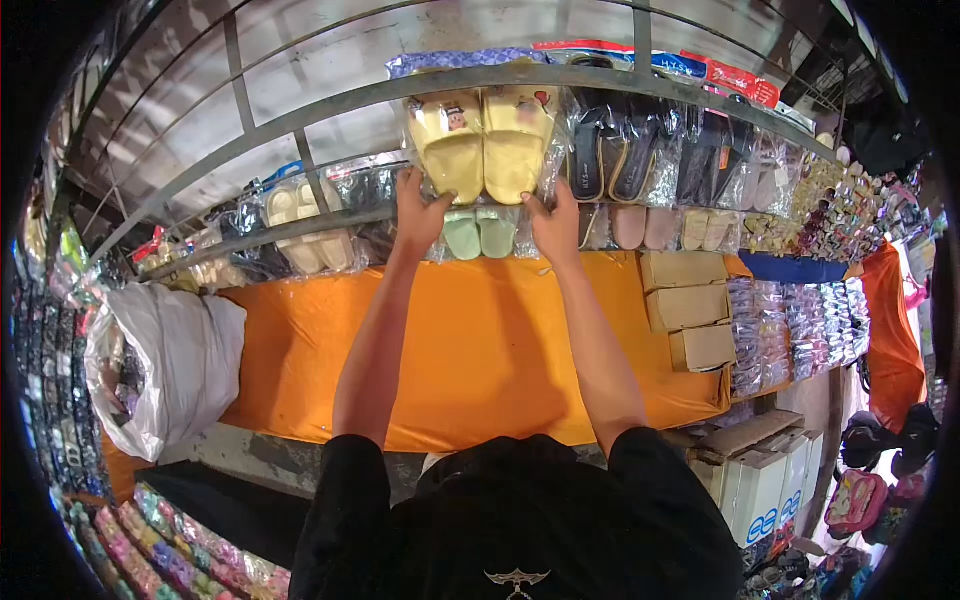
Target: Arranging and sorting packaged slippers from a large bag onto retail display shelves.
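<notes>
Yellow slippers (458,165), bagged, one pair: I'm judging them light, soft, slippery, best held at lower edges, where left hand (420,212) and right hand (553,222) are pinching them.

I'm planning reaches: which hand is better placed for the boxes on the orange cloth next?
Likely the right hand: the boxes lie on its side, farther from the left hand. Both hands hold bagged yellow slippers.

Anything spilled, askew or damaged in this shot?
Nothing looks spilled or damaged. The left hand and right hand hold the yellow slippers evenly; only the white sack, gaping open at left, looks untidy.
</notes>
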A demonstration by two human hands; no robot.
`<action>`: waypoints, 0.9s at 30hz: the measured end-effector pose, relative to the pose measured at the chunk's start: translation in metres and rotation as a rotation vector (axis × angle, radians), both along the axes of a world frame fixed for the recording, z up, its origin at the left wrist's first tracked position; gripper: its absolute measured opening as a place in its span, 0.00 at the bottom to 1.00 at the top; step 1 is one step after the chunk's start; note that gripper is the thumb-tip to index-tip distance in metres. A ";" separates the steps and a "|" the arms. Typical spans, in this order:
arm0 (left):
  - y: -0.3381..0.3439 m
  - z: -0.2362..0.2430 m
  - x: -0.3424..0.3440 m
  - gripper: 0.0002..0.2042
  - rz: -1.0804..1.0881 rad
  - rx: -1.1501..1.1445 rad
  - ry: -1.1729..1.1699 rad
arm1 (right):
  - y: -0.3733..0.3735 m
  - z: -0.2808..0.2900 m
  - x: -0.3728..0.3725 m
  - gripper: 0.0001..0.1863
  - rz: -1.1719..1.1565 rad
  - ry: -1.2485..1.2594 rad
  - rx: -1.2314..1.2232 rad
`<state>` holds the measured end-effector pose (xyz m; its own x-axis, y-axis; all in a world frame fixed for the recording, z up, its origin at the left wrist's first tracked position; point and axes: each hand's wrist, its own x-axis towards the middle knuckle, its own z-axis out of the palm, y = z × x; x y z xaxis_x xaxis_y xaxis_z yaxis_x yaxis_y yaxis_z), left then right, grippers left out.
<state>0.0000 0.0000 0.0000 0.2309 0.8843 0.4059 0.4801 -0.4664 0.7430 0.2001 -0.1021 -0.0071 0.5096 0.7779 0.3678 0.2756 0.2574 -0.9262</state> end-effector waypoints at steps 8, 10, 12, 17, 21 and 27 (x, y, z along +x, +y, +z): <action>0.006 -0.003 0.001 0.27 -0.060 0.055 -0.020 | 0.003 0.003 -0.015 0.26 -0.325 -0.392 0.102; 0.003 -0.003 0.001 0.29 -0.062 0.059 -0.004 | -0.003 0.012 -0.029 0.29 -0.390 -0.361 0.078; -0.005 -0.001 0.002 0.33 -0.030 -0.030 -0.189 | -0.009 0.023 -0.035 0.32 -0.455 -0.330 0.052; -0.034 -0.003 0.008 0.36 0.058 0.157 -0.206 | -0.018 0.028 -0.030 0.36 -0.483 -0.630 -0.034; -0.039 -0.012 0.011 0.32 0.010 0.218 -0.352 | -0.004 0.003 -0.026 0.33 -0.502 -0.713 0.047; -0.023 -0.006 0.002 0.26 0.027 0.266 -0.187 | 0.002 0.005 -0.033 0.31 -0.517 -0.757 -0.083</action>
